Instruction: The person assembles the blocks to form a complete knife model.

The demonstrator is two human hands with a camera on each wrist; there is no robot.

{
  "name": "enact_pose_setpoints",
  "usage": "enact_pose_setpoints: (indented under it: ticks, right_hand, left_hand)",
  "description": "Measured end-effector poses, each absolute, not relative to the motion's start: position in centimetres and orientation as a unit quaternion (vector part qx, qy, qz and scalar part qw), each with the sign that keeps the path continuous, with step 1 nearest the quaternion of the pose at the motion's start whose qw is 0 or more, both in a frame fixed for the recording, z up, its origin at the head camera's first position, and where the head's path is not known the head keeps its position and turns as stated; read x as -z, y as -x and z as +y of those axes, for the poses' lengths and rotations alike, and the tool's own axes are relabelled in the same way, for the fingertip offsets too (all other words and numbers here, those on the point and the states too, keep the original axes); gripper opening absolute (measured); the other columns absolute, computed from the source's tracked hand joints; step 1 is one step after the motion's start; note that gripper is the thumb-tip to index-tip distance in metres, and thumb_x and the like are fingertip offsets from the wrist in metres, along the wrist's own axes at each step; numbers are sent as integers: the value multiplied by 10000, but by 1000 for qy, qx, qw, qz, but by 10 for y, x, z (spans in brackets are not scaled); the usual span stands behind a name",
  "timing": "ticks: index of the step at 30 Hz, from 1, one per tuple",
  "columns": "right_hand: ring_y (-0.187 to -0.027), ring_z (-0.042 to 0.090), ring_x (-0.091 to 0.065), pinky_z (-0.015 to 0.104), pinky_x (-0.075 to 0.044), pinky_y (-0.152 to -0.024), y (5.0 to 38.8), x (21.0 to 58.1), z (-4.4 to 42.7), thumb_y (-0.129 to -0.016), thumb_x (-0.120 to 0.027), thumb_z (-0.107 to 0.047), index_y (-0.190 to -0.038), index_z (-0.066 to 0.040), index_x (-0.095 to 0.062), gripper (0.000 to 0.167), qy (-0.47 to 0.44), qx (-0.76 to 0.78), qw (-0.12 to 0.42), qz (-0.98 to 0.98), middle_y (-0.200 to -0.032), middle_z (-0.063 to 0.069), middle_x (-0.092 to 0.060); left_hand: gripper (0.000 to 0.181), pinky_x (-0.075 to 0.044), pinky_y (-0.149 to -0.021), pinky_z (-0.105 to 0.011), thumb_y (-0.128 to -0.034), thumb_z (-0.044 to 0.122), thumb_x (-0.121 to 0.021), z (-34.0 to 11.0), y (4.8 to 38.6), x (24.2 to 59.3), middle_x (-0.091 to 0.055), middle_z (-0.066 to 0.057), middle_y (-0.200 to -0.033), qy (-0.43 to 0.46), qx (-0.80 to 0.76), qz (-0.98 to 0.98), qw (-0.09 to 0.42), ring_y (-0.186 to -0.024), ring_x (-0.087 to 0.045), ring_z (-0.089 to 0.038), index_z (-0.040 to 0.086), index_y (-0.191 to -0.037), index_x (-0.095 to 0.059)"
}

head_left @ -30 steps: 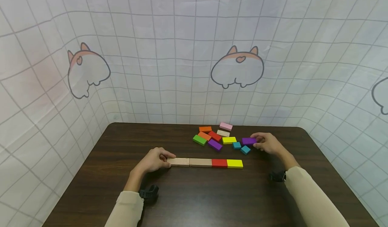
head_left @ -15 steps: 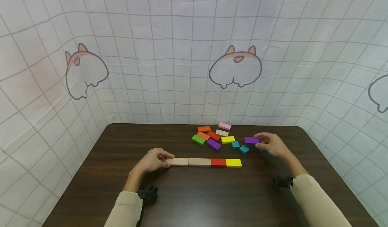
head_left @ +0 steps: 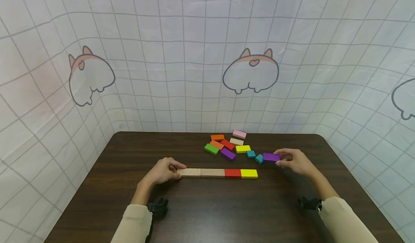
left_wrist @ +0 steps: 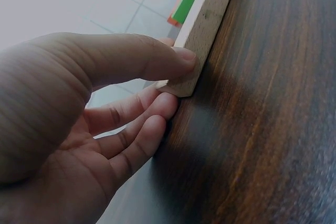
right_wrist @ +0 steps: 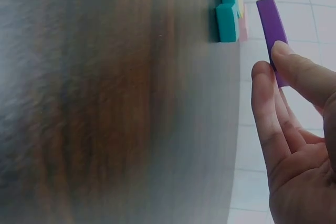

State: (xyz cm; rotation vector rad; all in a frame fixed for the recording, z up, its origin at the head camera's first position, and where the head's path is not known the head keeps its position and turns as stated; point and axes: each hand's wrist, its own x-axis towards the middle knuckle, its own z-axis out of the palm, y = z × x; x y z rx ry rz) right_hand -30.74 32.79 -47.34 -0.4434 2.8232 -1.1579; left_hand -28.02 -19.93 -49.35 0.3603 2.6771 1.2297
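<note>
A straight row on the table joins two plain wooden blocks [head_left: 212, 173], a red block [head_left: 232, 173] and a yellow block [head_left: 249, 173] end to end. My left hand [head_left: 164, 171] pinches the row's left end, thumb on the near side of the wooden block [left_wrist: 210, 17] and fingers behind it. Between the thumb and fingers of my right hand [head_left: 296, 160] is a purple block [head_left: 271, 157], held by its right end. The right wrist view shows this purple block [right_wrist: 272, 22] raised off the table, beyond two teal blocks [right_wrist: 227, 22].
Behind the row lie several loose blocks: green [head_left: 212, 149], purple [head_left: 228, 154], yellow [head_left: 242, 149], plain wood [head_left: 236, 141], pink [head_left: 239, 134], orange and red. Two teal blocks [head_left: 259, 159] lie nearest my right hand. A white gridded cloth [head_left: 194, 73] stands around the dark table [head_left: 207, 214].
My right hand has carried the purple block a little to the right and then nearer to me. The left hand stays at the row's end, and the row keeps its place.
</note>
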Motion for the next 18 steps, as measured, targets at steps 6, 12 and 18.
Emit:
enact_pose_setpoints:
  ticks: [6,12,18]
  right_hand:
    - [-780,164,-661,285,-526,-692,296,472,330,-924,-767,-171,-1281,-31,-675,394,153,388,58,907,-1044,161,-720]
    - [-773,136,-674,262,-536,-689,291,477,329,-919,-773,-176,-1277,-3,-679,408,176,389,83,901,-1080,187,-723]
    - [-753,132,-666,260,-546,-693,289,485,327,-919,-773,-187,-1256,-28,-695,380,178,375,102,904,-1142,208,-694]
  left_hand:
    - [292,-477,-691,-322,-851,27,-797,-199,280,493,-606,-66,-966,-124,-410,899,87,-804,-537,-183,177,-1102,-813]
    - [291,-484,-696,-319,-851,26,-796,-200,279,493,-607,-67,-964,-129,-407,900,85,-811,-542,-183,169,-1103,-812]
    - [285,-490,-704,-318,-855,24,-793,-199,279,493,-608,-59,-955,-126,-412,898,87,-802,-555,-176,168,-1100,-812]
